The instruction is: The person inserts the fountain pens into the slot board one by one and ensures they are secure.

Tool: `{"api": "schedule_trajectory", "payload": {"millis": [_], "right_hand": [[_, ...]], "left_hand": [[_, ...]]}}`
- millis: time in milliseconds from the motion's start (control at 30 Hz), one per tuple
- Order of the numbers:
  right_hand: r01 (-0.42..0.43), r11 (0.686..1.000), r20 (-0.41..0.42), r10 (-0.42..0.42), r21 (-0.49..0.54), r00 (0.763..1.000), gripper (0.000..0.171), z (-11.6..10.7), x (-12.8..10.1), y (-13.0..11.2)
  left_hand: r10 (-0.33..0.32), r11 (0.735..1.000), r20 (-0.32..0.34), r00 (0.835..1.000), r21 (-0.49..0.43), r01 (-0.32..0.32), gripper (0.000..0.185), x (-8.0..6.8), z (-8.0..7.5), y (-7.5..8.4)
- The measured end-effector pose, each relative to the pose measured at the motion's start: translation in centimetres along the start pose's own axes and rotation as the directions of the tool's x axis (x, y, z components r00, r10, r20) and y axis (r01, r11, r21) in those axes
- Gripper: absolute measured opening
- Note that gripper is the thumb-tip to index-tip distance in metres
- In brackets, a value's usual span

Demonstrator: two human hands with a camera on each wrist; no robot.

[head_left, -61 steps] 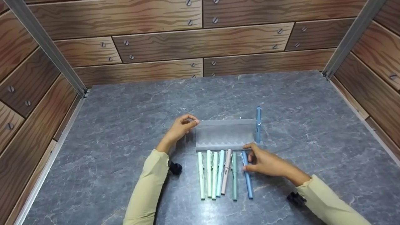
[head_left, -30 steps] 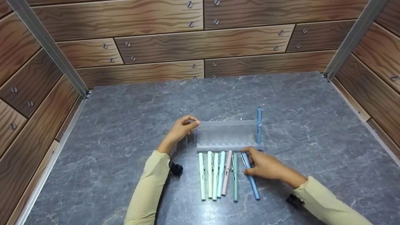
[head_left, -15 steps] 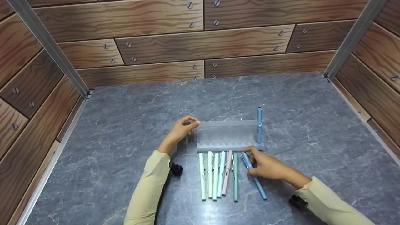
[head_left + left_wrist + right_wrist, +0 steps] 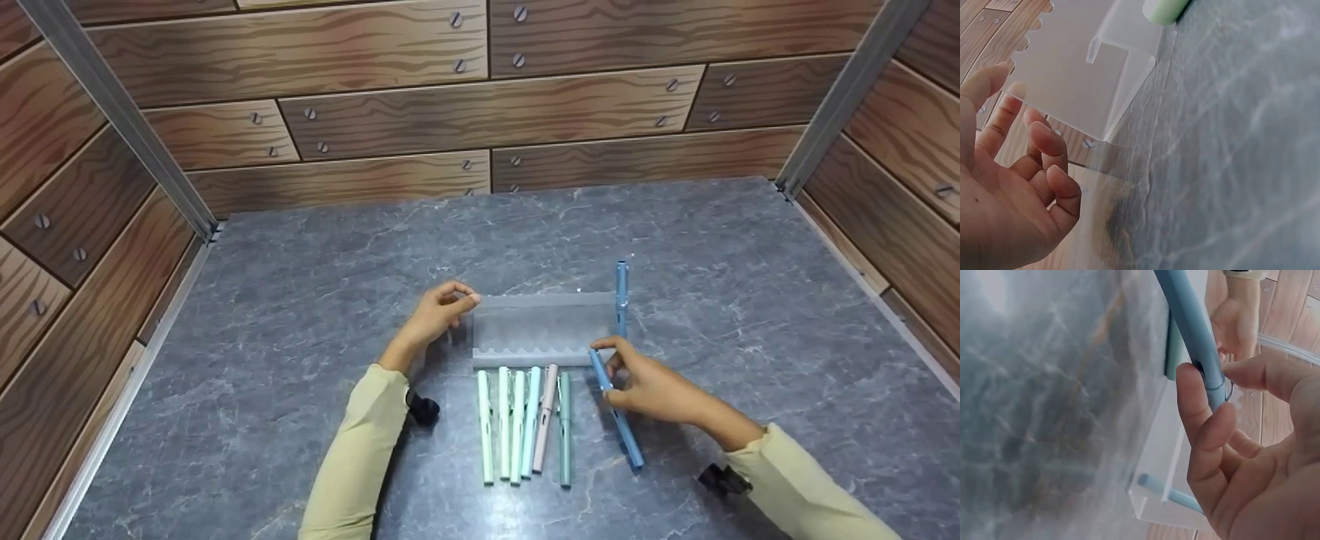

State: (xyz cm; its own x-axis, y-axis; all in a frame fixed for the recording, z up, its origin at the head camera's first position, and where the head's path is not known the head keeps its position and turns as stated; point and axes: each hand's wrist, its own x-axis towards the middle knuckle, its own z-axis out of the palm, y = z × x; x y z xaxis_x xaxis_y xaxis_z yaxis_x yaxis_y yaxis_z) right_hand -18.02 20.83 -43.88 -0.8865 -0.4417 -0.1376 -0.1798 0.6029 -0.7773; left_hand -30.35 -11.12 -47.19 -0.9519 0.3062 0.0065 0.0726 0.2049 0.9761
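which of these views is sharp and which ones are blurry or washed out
Head view: sharp and evenly lit, with soft shadows under the right hand and blue pen, and edges bowed by the wide lens. Left wrist view: the clear pen stand is washed out and the grey tabletop smeared. Right wrist view: hand and pen sharp, tabletop a soft blur.

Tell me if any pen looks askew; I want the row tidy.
Yes: the blue pen in the right hand slants away from the six parallel pens lying before the clear rack. Another blue pen stands upright in the rack.
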Motion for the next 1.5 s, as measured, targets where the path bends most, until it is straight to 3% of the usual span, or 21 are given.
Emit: {"api": "schedule_trajectory", "payload": {"millis": [233, 400, 667, 1000, 1300, 1500], "right_hand": [[-0.014, 0.998, -0.018, 0.015, 0.063, 1.000, 0.067, -0.9, -0.1, -0.7], [-0.032, 0.999, -0.040, 0.033, 0.041, 0.999, 0.068, -1.6, 0.0, -1.3], [0.009, 1.000, -0.107, -0.011, -0.019, 0.994, 0.067, -2.5, 0.4, -1.8], [0.047, 0.998, -0.156, -0.042, 0.029, 0.987, 0.068, -3.6, 1.3, -1.4], [0.099, 0.994, -0.209, -0.088, 0.041, 0.974, 0.067, -4.6, 1.7, -1.2], [0.107, 0.994, -0.258, -0.102, 0.005, 0.961, 0.067, -4.8, 1.9, -0.7]], "left_hand": [[-0.013, 1.000, 0.000, 1.000, 0.011, 0.013, 0.016, -0.1, 0.0, 0.0], [-0.002, 1.000, -0.004, 1.000, 0.008, 0.002, 0.017, -0.1, -0.1, 0.0], [-0.016, 1.000, 0.019, 1.000, -0.002, 0.016, 0.018, -0.1, -0.2, 0.0], [-0.053, 0.998, 0.042, 0.998, -0.014, 0.053, 0.025, 0.0, -0.4, 0.2], [-0.044, 0.999, 0.042, 0.998, 0.000, 0.044, 0.023, -1.7, -0.3, 3.0], [-0.044, 0.999, 0.047, 0.998, -0.014, 0.044, 0.023, -2.0, -0.2, 3.3]]}}
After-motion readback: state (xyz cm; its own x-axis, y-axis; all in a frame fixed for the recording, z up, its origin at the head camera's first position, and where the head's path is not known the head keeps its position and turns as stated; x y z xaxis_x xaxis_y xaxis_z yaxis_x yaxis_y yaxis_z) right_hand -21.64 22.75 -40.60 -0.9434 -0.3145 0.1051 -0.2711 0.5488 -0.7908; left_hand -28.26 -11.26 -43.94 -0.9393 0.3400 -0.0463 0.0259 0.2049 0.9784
